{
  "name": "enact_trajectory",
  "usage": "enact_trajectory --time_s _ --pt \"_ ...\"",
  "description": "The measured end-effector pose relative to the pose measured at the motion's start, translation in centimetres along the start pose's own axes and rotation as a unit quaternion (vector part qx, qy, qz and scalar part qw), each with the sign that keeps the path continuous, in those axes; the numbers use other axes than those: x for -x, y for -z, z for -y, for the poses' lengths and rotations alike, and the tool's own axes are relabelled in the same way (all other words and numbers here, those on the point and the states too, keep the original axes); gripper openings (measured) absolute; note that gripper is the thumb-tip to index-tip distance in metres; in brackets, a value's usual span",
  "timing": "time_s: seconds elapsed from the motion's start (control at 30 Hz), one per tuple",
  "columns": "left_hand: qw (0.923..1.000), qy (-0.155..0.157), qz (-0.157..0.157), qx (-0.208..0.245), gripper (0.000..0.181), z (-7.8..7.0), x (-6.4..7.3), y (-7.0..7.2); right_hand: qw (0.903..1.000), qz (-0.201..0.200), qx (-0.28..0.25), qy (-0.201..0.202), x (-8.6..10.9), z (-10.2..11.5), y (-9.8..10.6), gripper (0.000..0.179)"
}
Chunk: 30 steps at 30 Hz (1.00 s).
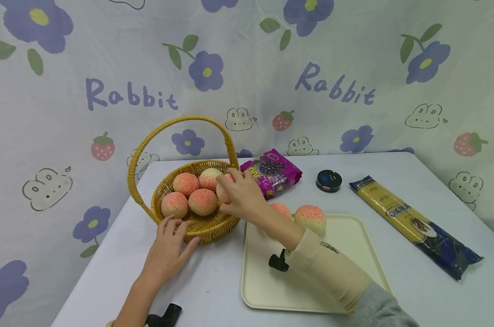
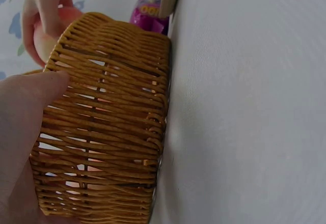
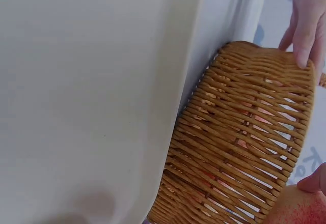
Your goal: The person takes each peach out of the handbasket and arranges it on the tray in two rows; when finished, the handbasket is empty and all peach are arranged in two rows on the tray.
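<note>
In the head view, my right hand [image 1: 242, 193] holds a peach [image 1: 223, 187] over the right side of a woven basket [image 1: 214, 234]. Several other pink and cream peaches [image 1: 202, 202] lie inside the basket. My left hand [image 1: 169, 247] is at the basket's near left rim, and in the left wrist view its thumb [image 2: 48, 86] lies over the outside of the weave. Two peaches [image 1: 310, 219] sit at the back of a cream tray [image 1: 312, 290], one partly hidden by my right forearm. The right wrist view shows the basket's side [image 3: 244, 132] close beside the tray's edge.
A purple snack bag [image 1: 273, 172] lies behind the basket's right side. Farther right are a round dark tin [image 1: 328, 180] and a long yellow and blue packet [image 1: 414, 225]. The basket's tall handle [image 1: 181, 119] arches above it. A patterned cloth [image 1: 247, 81] hangs behind the table.
</note>
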<state>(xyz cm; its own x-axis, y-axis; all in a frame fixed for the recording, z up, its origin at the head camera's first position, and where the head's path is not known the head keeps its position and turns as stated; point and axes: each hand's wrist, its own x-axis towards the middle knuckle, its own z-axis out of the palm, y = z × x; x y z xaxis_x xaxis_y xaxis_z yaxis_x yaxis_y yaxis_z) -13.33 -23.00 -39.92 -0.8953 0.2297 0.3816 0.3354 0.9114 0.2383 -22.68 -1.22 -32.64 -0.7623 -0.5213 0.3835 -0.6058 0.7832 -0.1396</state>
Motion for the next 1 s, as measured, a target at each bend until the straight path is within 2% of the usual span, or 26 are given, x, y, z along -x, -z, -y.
enact_trajectory --time_s 0.23,0.53,1.0 --pt "1.0 -0.001 0.0 0.002 0.036 0.0 -0.1 0.1 0.9985 0.003 -0.047 -0.027 1.2 -0.5 1.1 0.064" --pt "1.0 -0.001 0.001 -0.001 0.035 0.1 0.0 0.1 0.9949 -0.025 -0.091 -0.035 3.0 -1.4 2.2 0.06" --pt "0.9999 0.007 0.007 -0.001 0.034 0.0 0.1 0.2 0.9884 -0.011 -0.121 -0.092 5.2 -3.1 3.8 0.061"
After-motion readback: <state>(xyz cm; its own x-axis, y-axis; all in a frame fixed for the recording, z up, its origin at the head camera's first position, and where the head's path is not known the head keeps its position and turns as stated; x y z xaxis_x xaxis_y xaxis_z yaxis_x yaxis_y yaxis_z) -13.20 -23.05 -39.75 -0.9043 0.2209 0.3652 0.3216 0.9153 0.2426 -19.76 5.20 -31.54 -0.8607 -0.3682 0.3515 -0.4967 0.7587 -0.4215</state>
